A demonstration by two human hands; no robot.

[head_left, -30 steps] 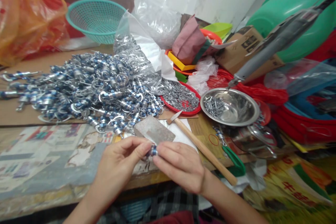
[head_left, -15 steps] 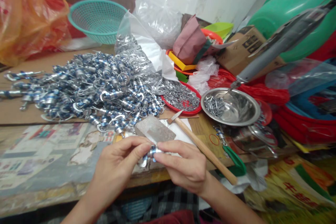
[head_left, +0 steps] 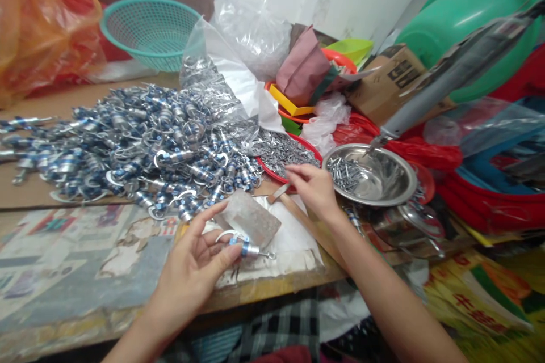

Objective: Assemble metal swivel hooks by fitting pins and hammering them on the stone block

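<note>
My left hand (head_left: 191,266) holds a blue-and-silver metal fitting (head_left: 246,248) between thumb and fingers. A curved white-silver hook stands up from it and a small ring ends its right tip. My right hand (head_left: 315,190) reaches over the near edge of a red plate (head_left: 272,174) heaped with small flat metal pieces (head_left: 283,150). Its fingertips are drawn together; whatever they pinch is too small to make out. Beyond my left hand lies a flat grey metal block (head_left: 251,218). The hammer (head_left: 298,215) rests under my right hand and forearm, which hide part of its handle.
A large pile of similar fittings (head_left: 140,136) spreads over the table's left. A steel bowl (head_left: 395,193) with screw-like pins (head_left: 344,174) stands right of my right hand. A grey hanging tool (head_left: 434,99) slants above it. A teal basket (head_left: 151,28) stands behind.
My right hand has let go of the fitting and moved up and right to the red plate. My left hand keeps the fitting, now turned with its ring end to the right.
</note>
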